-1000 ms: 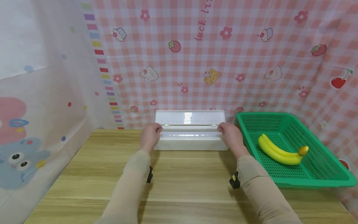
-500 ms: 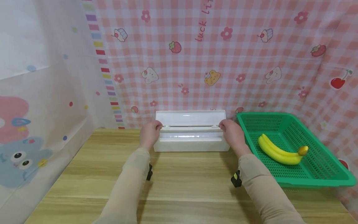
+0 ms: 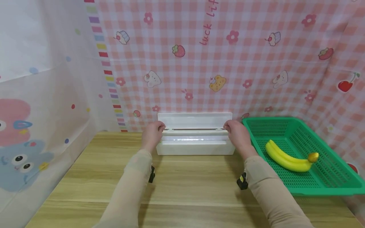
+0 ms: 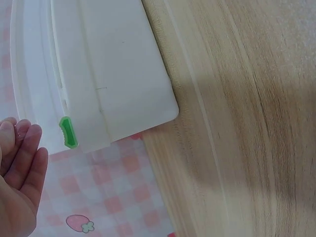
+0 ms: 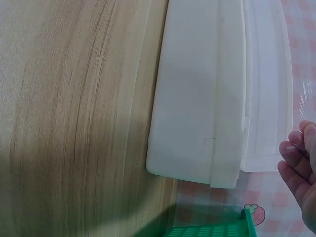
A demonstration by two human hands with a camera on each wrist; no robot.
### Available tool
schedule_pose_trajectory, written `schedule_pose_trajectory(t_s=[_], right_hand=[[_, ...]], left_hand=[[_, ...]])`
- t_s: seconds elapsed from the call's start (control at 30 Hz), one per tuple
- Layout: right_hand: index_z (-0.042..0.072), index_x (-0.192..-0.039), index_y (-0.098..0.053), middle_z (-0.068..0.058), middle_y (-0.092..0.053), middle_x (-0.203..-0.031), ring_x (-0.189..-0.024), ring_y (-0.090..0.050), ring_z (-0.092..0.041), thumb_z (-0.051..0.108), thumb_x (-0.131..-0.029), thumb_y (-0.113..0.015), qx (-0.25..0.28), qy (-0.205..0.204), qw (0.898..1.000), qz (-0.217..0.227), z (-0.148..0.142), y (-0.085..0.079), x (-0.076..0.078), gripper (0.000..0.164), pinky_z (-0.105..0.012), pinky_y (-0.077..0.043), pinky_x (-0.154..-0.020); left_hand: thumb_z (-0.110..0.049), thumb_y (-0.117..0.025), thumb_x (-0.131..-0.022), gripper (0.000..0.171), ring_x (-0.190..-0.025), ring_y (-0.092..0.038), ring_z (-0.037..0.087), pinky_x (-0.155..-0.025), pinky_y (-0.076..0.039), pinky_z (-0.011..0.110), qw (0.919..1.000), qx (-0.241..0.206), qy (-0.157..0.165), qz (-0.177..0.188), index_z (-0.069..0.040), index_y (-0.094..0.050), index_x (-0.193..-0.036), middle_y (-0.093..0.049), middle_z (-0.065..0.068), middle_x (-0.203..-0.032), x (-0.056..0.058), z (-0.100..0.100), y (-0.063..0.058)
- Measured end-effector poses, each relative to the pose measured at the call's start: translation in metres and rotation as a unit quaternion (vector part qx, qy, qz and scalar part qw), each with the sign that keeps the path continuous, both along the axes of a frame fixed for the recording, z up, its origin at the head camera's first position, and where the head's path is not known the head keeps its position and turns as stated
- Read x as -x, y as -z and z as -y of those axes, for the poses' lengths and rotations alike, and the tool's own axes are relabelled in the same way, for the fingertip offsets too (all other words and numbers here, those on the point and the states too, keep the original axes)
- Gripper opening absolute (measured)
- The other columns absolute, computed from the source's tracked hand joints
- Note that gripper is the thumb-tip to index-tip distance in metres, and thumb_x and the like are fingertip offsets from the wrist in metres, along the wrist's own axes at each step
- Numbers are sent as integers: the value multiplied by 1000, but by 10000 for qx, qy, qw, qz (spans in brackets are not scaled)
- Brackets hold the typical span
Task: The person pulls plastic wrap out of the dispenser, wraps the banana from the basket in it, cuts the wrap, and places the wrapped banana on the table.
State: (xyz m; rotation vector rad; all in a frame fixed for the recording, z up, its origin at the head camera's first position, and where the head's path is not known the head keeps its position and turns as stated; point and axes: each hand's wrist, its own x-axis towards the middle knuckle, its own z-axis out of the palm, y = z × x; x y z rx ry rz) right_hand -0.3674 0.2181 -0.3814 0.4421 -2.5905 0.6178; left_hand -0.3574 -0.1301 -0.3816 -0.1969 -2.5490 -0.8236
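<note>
A white cling film dispenser [image 3: 195, 149] stands at the table's back with its lid [image 3: 195, 121] raised behind it. At its left end my left hand [image 3: 151, 137] pinches an edge of clear cling film between thumb and fingertips. My right hand [image 3: 239, 137] does likewise at the right end. The film [image 5: 307, 96] shows as shiny creases above the right fingertips in the right wrist view; elsewhere it is almost invisible. A green slider [image 4: 68, 132] sits at the dispenser's end in the left wrist view.
On the right stands a green plastic basket [image 3: 322, 191] with yellow bananas [image 3: 288, 161] lying in it. A checked cloth [image 3: 194, 63] hangs close behind the dispenser. Wood-grain tabletop [image 3: 194, 196] spreads in front, under both forearms.
Both hands have risen slightly, still pinching the film. The bright reflection over the lid has faded. The head view has shifted a little; bananas and basket stay put.
</note>
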Motion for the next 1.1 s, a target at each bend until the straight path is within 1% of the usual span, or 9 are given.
schedule_pose_trajectory(t_s=[0.1,0.37,0.67,0.93,1.1], right_hand=[[1,-98,-67,-17,-69,-102,-98,-64,-35,0,-95,-62,14,41,10000,-12,1,-1,0,6,-50,-52,-86],[1,-99,-67,-18,-68,-104,-99,-64,-36,1,-96,-61,-61,-18,10000,-21,0,-2,-3,7,-50,-52,-86],[0,-99,-67,-18,-68,-102,-97,-63,-37,3,-97,-60,-32,-151,9998,-111,-2,-7,-4,8,-51,-52,-85],[1,-100,-67,-18,-68,-105,-100,-63,-36,1,-97,-59,-11,-103,9999,-132,-2,-13,-4,8,-51,-52,-88],[0,-101,-67,-19,-68,-105,-100,-63,-37,1,-98,-58,-82,-77,9998,-142,-2,-16,-4,9,-52,-52,-87]], left_hand=[[-7,-67,-93,8,-90,-68,30,-80,-54,45,10000,-25,21,34,-4,-74,-94,-73,11,-94,2,0,-1],[-8,-66,-94,9,-90,-68,29,-80,-54,45,9999,-88,-10,110,-3,-74,-97,-73,11,-95,-2,-1,-2],[-10,-64,-96,12,-88,-67,27,-81,-56,42,9995,-214,10,221,-2,-73,-100,-73,11,-97,-6,-2,-7],[-9,-65,-95,10,-90,-67,27,-81,-55,42,9999,-122,8,79,-4,-73,-98,-73,10,-97,-5,0,-13],[-9,-65,-95,10,-90,-67,28,-81,-55,43,10000,-22,12,91,-5,-73,-99,-73,10,-98,-6,0,-19]])
